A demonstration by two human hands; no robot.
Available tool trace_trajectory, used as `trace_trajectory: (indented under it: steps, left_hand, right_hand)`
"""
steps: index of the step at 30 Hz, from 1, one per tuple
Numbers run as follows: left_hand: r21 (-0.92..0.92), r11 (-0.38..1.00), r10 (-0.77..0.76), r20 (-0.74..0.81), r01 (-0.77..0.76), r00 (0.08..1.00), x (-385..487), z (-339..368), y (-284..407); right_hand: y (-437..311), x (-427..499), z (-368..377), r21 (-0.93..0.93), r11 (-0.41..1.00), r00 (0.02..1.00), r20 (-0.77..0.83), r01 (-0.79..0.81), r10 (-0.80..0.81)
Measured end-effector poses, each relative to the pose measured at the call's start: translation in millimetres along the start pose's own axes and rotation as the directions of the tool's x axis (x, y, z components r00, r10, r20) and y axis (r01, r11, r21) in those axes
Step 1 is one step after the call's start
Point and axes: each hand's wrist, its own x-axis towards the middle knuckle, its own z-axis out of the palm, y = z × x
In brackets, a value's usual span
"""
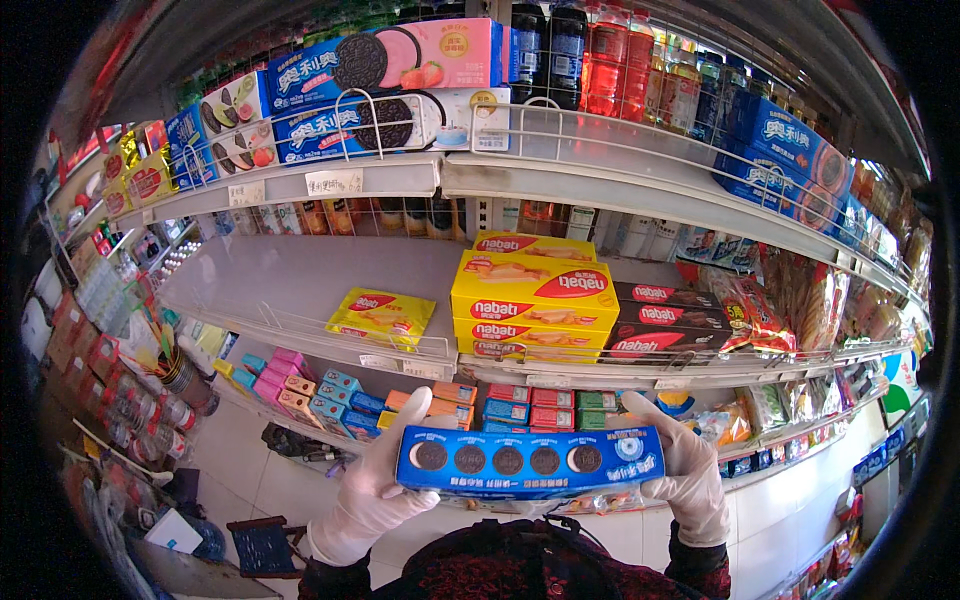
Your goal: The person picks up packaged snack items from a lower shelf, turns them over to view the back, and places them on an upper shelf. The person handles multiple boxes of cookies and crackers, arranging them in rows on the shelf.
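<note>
A long blue Oreo cookie box [529, 461] is held level in front of my chest, with a row of printed cookies facing up and its lettering upside down to me. My left hand [371, 491], in a whitish glove, grips the left end, thumb up along the far side. At the right end my gloved right hand [686, 469] clasps the box the same way. Beyond it on the middle shelf stand stacked yellow Nabati wafer boxes [534, 289]. Dark brown Nabati boxes [667, 319] sit against their right side. A yellow Nabati packet [382, 315] lies to their left.
The upper shelf [622, 142] has a wire rail and carries pink-and-blue Oreo boxes [386, 64] and more blue Oreo boxes [784, 161]. Small coloured cartons [529, 405] fill the lower shelf. A small dark stool [262, 547] stands on the tiled floor at left.
</note>
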Motion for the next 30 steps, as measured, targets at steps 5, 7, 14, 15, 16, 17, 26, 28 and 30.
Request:
trace_trajectory:
  steps: [5,7,14,15,16,17,26,28,30]
  left_hand:
    - [-0.094,0.995,0.044,-0.012,-0.045,0.999,-4.5,4.0,0.6]
    - [-0.030,0.996,0.089,-0.020,-0.090,0.996,-6.0,3.3,0.0]
    - [0.431,0.827,0.412,-0.028,-0.361,0.911,-5.8,-8.4,1.1]
    - [0.524,0.764,0.446,-0.008,-0.376,0.895,-5.8,-11.0,1.5]
    - [0.622,0.686,0.469,0.017,-0.377,0.883,-8.4,-14.7,3.3]
    - [0.572,0.721,0.462,0.024,-0.391,0.887,-10.6,-16.7,3.5]
    - [0.000,0.983,0.178,-0.197,-0.182,0.964,-35.5,-14.1,-9.0]
    - [-0.125,0.973,0.180,-0.106,-0.193,0.978,-35.7,-14.2,-5.1]
    - [-0.189,0.978,0.076,-0.087,-0.092,0.993,-35.3,-12.5,2.6]
  right_hand:
    - [-5.7,-2.6,-4.9,-0.219,0.972,0.995,0.065,0.085,-0.072]
    - [-2.1,-1.1,-5.8,-0.275,0.945,0.983,0.109,0.175,-0.150]
    - [17.9,9.2,-5.5,-0.321,0.862,0.920,0.102,0.391,-0.379]
    - [21.0,10.0,-5.2,-0.330,0.858,0.918,0.098,0.394,-0.384]
    - [24.3,10.6,-4.8,-0.358,0.852,0.921,0.068,0.382,-0.384]
    - [27.7,11.4,-4.6,-0.376,0.818,0.895,0.078,0.434,-0.439]
    - [57.5,19.2,2.4,-0.225,0.795,0.808,-0.048,0.564,-0.587]
    - [58.4,17.4,2.6,-0.179,0.806,0.809,-0.074,0.565,-0.583]
    - [59.0,15.9,1.8,-0.118,0.848,0.836,-0.146,0.516,-0.529]
